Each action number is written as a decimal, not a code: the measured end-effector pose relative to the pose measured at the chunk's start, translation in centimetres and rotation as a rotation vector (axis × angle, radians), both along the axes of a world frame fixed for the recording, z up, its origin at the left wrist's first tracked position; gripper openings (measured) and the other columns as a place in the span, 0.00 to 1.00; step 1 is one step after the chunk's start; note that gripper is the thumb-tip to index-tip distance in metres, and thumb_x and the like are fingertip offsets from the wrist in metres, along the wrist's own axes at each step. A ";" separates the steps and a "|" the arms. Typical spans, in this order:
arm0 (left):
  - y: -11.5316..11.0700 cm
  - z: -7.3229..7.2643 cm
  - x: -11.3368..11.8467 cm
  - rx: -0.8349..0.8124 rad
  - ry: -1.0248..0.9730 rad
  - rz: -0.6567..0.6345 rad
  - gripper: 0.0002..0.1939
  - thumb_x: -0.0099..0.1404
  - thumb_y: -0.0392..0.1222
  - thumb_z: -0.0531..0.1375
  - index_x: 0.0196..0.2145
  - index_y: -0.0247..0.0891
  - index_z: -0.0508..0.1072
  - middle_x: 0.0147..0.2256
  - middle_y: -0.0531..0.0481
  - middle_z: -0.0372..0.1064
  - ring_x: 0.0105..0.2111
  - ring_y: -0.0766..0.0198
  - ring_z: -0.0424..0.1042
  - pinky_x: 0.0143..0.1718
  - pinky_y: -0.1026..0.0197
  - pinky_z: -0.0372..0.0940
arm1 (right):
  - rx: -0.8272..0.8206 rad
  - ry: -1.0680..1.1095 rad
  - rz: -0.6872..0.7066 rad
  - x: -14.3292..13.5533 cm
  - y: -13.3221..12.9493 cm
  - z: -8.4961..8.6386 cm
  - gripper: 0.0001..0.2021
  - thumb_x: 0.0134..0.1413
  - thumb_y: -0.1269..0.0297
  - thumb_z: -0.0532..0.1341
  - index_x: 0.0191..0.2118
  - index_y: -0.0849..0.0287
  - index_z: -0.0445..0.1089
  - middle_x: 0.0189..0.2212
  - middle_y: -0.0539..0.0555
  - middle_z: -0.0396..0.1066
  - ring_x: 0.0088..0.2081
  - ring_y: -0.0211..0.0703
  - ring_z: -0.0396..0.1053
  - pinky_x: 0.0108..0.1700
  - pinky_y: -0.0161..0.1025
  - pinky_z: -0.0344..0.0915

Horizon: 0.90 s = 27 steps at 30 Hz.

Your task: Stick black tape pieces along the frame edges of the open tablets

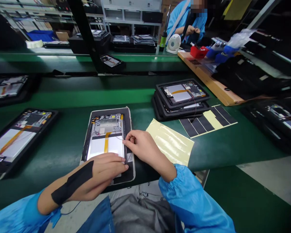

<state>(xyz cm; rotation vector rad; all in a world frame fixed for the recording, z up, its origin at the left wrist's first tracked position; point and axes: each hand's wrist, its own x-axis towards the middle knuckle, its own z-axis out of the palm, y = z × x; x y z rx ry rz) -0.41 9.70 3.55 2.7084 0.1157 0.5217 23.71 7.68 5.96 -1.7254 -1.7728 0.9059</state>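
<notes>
The right hand's fingers (126, 141) are narrow, thumb and index apparently pinching a thin wire (119, 137) at the side of the opened tablet (108, 124). The left hand (99, 176) lies flat, fingers extended across the tablet's lower part. The step in hand seems to be placing the wire, calling for a light pinch and a steadied tablet. The right wrist angles inward; the tablet sits in a black tray (128, 121) on the green worktop (70, 136), beside a yellow sheet (171, 142)
</notes>
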 end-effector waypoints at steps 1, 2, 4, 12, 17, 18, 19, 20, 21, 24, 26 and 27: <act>0.1 -0.2 0.2 0.015 -0.026 -0.019 0.27 0.73 0.27 0.52 0.67 0.33 0.67 0.59 0.40 0.75 0.65 0.58 0.70 0.71 0.56 0.63 | -0.032 -0.077 0.021 -0.2 0.1 0.7 0.04 0.66 0.70 0.68 0.37 0.60 0.79 0.30 0.50 0.76 0.34 0.40 0.72 0.38 0.36 0.59; 0.1 -0.4 0.3 0.033 -0.057 -0.034 0.27 0.73 0.27 0.52 0.67 0.32 0.67 0.59 0.40 0.75 0.64 0.58 0.70 0.72 0.57 0.63 | -0.063 -0.163 0.042 -0.4 0.2 1.4 0.05 0.68 0.69 0.66 0.39 0.61 0.80 0.33 0.53 0.79 0.36 0.43 0.75 0.38 0.37 0.60; 0.3 -0.6 0.6 0.065 -0.114 -0.047 0.26 0.73 0.28 0.51 0.66 0.30 0.68 0.58 0.40 0.76 0.64 0.57 0.70 0.72 0.57 0.63 | -0.112 -0.325 0.082 -0.9 0.4 2.7 0.09 0.69 0.70 0.63 0.41 0.64 0.82 0.38 0.61 0.83 0.39 0.50 0.78 0.38 0.40 0.61; 0.4 0.2 1.2 0.088 -0.137 -0.053 0.23 0.73 0.28 0.51 0.63 0.31 0.70 0.55 0.41 0.79 0.59 0.57 0.75 0.66 0.58 0.70 | -0.149 -0.382 0.117 -2.0 2.9 4.1 0.07 0.58 0.75 0.65 0.33 0.64 0.82 0.37 0.65 0.84 0.39 0.55 0.81 0.36 0.41 0.61; 0.6 -0.6 0.9 0.034 -0.106 -0.070 0.25 0.73 0.27 0.51 0.65 0.34 0.69 0.58 0.40 0.76 0.61 0.55 0.73 0.67 0.54 0.69 | -0.139 -0.234 0.025 -1.6 3.3 3.1 0.09 0.56 0.75 0.67 0.26 0.59 0.77 0.27 0.54 0.81 0.33 0.45 0.78 0.36 0.36 0.63; 0.6 -0.7 1.0 0.019 -0.099 -0.070 0.25 0.74 0.27 0.51 0.65 0.35 0.68 0.58 0.40 0.76 0.61 0.55 0.74 0.66 0.53 0.70 | -0.138 -0.198 0.003 -1.5 3.3 2.8 0.09 0.56 0.75 0.67 0.26 0.59 0.76 0.25 0.52 0.79 0.31 0.43 0.78 0.35 0.35 0.64; 0.7 -0.7 1.1 0.009 -0.091 -0.072 0.25 0.74 0.27 0.51 0.65 0.36 0.69 0.57 0.40 0.77 0.60 0.54 0.74 0.65 0.53 0.70 | -0.135 -0.162 -0.018 -1.4 3.2 2.5 0.10 0.57 0.75 0.66 0.25 0.58 0.75 0.23 0.50 0.78 0.30 0.42 0.77 0.35 0.35 0.65; 0.8 -0.7 1.3 0.006 -0.086 -0.080 0.25 0.73 0.28 0.50 0.64 0.36 0.69 0.56 0.40 0.77 0.58 0.54 0.75 0.64 0.53 0.72 | -0.130 -0.129 -0.040 -1.4 3.0 2.2 0.10 0.57 0.74 0.66 0.25 0.58 0.74 0.21 0.49 0.76 0.29 0.41 0.77 0.35 0.34 0.65; 0.9 -0.7 1.5 0.011 -0.091 -0.093 0.25 0.73 0.28 0.50 0.64 0.36 0.69 0.54 0.40 0.78 0.57 0.53 0.76 0.62 0.52 0.73 | -0.123 -0.100 -0.062 -1.5 2.9 1.9 0.10 0.57 0.74 0.66 0.25 0.58 0.74 0.21 0.48 0.75 0.28 0.41 0.76 0.36 0.34 0.65; 1.0 -0.9 1.8 0.042 -0.130 -0.129 0.24 0.72 0.29 0.51 0.62 0.35 0.70 0.51 0.38 0.79 0.55 0.51 0.76 0.62 0.50 0.73 | -0.093 -0.035 -0.122 -1.8 2.5 1.3 0.10 0.57 0.74 0.66 0.26 0.57 0.72 0.21 0.47 0.74 0.28 0.40 0.75 0.35 0.35 0.64; 1.2 -1.3 1.6 0.047 -0.139 -0.137 0.24 0.72 0.29 0.51 0.63 0.34 0.70 0.53 0.37 0.79 0.58 0.51 0.75 0.66 0.48 0.70 | -0.067 -0.009 -0.156 -2.1 2.1 1.0 0.10 0.56 0.74 0.66 0.26 0.57 0.70 0.23 0.47 0.74 0.29 0.40 0.73 0.34 0.35 0.62; 1.4 -1.5 1.4 0.038 -0.133 -0.136 0.25 0.72 0.29 0.52 0.64 0.35 0.70 0.55 0.37 0.78 0.60 0.51 0.74 0.68 0.47 0.68 | -0.054 0.001 -0.170 -2.2 1.9 0.9 0.10 0.57 0.75 0.66 0.26 0.57 0.69 0.24 0.47 0.73 0.29 0.40 0.72 0.34 0.35 0.61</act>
